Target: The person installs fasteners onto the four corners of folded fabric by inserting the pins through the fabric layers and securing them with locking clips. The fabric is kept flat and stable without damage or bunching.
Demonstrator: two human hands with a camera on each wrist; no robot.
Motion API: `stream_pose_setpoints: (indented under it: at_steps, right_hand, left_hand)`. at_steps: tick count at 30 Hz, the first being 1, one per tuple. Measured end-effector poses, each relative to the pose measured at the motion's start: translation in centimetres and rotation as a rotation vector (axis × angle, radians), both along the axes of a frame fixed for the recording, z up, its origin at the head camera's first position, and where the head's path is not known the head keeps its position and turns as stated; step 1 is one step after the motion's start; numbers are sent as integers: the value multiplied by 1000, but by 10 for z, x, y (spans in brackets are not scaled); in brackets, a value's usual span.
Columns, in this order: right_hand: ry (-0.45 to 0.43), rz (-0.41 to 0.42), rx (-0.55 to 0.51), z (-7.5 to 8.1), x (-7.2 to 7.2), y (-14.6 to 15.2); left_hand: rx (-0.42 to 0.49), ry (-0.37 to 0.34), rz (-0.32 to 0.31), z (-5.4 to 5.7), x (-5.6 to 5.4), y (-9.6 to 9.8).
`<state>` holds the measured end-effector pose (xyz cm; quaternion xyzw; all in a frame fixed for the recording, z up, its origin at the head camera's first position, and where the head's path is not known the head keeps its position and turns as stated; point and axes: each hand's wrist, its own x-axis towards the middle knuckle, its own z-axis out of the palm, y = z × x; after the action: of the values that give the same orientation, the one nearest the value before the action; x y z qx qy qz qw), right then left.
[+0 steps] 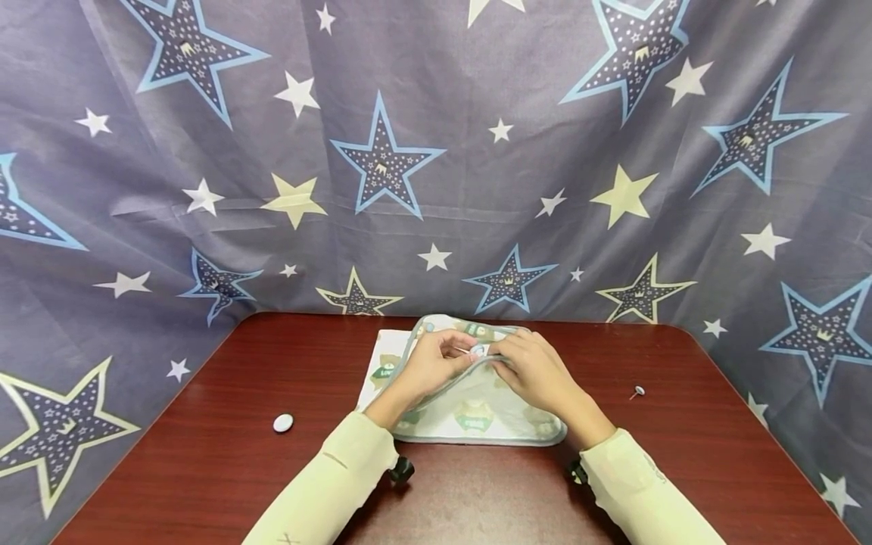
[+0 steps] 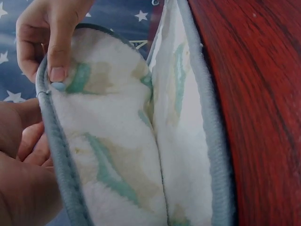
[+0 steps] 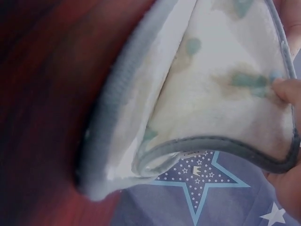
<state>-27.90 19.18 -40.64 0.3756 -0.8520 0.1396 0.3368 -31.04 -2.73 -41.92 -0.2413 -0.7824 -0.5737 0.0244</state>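
Note:
Between both hands, a white fleece cloth (image 1: 470, 424) with a bear print and grey-blue edging lies folded, its upper layer lifted. My left hand (image 1: 432, 363) has thumb and fingers together at the raised edge, pinching a small pin with a round, pale printed head (image 1: 479, 350). My right hand (image 1: 534, 371) grips the same edge from the other side. In the left wrist view, a finger of the right hand (image 2: 56, 42) presses beside a small light-blue dot (image 2: 57, 86) on the fleece. Part of the left hand (image 2: 23, 165) is behind the cloth.
A round-headed pin (image 1: 638, 391) lies on the dark red table (image 1: 450, 492), to the right of the cloth. On the left rests a white round cap (image 1: 282, 423). A grey curtain with stars (image 1: 436, 212) hangs behind the table.

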Motion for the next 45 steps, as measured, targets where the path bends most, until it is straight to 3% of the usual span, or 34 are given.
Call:
stream_pose_setpoints:
  at_steps: [4, 13, 17, 23, 29, 36, 40, 45]
  right_hand:
    - [-1, -4, -4, 1, -1, 1]
    - [-36, -13, -11, 3, 0, 4]
    - [-38, -15, -29, 3, -1, 5]
    - [-76, -35, -15, 6, -2, 9]
    - [-188, -86, -10, 17, -3, 23]
    - [-293, -144, -36, 27, -3, 45]
    - [-329, -162, -49, 28, -2, 59]
    - [-379, -206, -1, 28, -1, 79]
  left_hand:
    - [-25, 65, 18, 3, 3, 1]
    - [-309, 403, -6, 11, 13, 9]
    - [-378, 455, -10, 13, 14, 11]
    - [-388, 422, 9, 11, 11, 11]
    - [-366, 400, 16, 11, 6, 13]
    - [-321, 319, 39, 14, -9, 10]
    - [-217, 204, 148, 10, -26, 1]
    - [92, -72, 348, 1, -47, -19]
